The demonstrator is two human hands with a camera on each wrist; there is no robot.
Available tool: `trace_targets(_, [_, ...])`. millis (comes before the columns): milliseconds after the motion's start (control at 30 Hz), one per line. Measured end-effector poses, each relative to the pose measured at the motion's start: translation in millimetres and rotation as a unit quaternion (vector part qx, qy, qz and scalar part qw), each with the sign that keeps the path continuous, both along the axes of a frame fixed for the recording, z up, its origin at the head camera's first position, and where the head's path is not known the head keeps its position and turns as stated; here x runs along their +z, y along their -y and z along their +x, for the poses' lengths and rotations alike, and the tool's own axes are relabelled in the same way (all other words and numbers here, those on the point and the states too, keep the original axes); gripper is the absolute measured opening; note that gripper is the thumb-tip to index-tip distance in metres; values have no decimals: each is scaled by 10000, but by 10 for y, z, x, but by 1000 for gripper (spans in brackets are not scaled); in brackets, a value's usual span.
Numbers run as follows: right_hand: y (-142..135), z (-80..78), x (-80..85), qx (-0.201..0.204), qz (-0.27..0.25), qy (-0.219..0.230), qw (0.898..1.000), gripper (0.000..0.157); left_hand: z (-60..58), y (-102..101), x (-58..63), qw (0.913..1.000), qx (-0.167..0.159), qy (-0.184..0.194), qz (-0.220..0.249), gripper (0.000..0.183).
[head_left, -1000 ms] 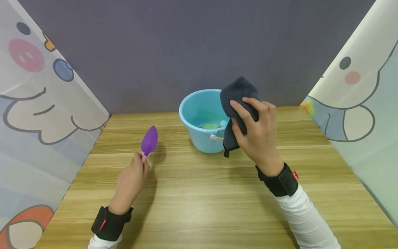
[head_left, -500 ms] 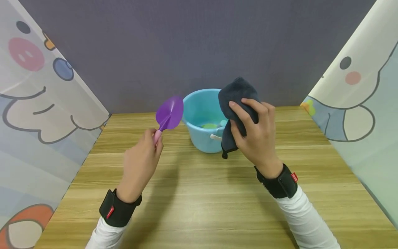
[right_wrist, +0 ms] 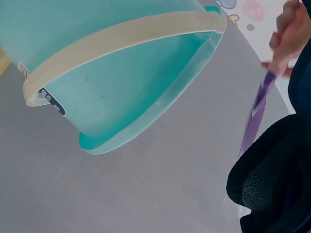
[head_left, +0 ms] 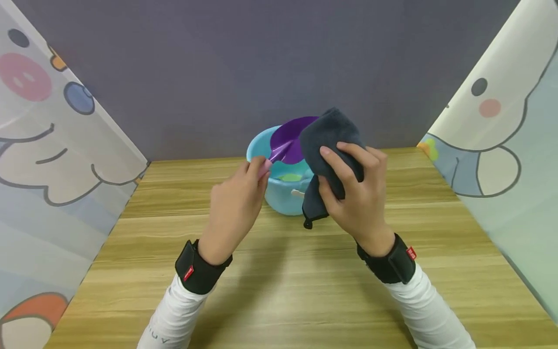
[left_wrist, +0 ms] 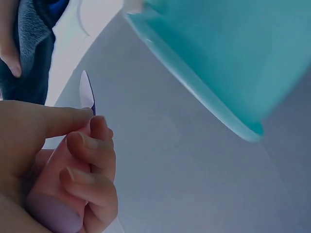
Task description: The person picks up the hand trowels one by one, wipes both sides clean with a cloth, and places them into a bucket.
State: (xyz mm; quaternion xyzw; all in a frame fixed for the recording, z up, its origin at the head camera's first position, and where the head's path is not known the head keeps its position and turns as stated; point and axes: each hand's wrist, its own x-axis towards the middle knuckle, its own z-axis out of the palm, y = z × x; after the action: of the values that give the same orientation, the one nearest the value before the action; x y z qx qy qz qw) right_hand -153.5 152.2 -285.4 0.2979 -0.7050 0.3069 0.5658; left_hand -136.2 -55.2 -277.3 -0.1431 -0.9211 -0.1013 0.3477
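Note:
My left hand (head_left: 237,203) grips the pink handle (left_wrist: 65,170) of a toy shovel with a purple blade (head_left: 289,140). The blade is over the mouth of a light blue bucket (head_left: 283,201), its far edge right at a dark grey cloth (head_left: 333,133). My right hand (head_left: 359,189) holds that bunched cloth at the bucket's right side, fingers spread over it. Part of the bucket's right rim is hidden behind the cloth. Down inside the bucket lies a green item (head_left: 291,177). In the right wrist view the bucket's white handle (right_wrist: 131,34) hangs across its side.
The bucket stands on a wood-grain table (head_left: 279,291), near its back edge. A dark grey panel (head_left: 279,58) rises behind it. Cartoon-printed sheets flank both sides, a left sheet (head_left: 48,160) and a right sheet (head_left: 501,140).
My left hand has carried the shovel right and away from me, from beside the bucket to over its opening. The right hand with the cloth has barely shifted.

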Motion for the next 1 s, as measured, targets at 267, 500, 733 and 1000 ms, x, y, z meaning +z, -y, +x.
trace_targets(267, [35,17,-24,-20,467,-22,9989,40,9,-283,40,9992,-398,-63,52,23])
trace_targets(500, [61,46,-51,-520,1059,-35,9930,41,85,-321,10,9945,-863,-579,-95,24])
trace_targets(733, [81,45,-50,-724,1082,-159,9914,43,95,-319,7,9910,-1022,-828,-243,26])
trace_targets(1000, [76,5,-78,-662,1084,81,9919,42,91,-293,-35,9905,-1065,-726,-472,30])
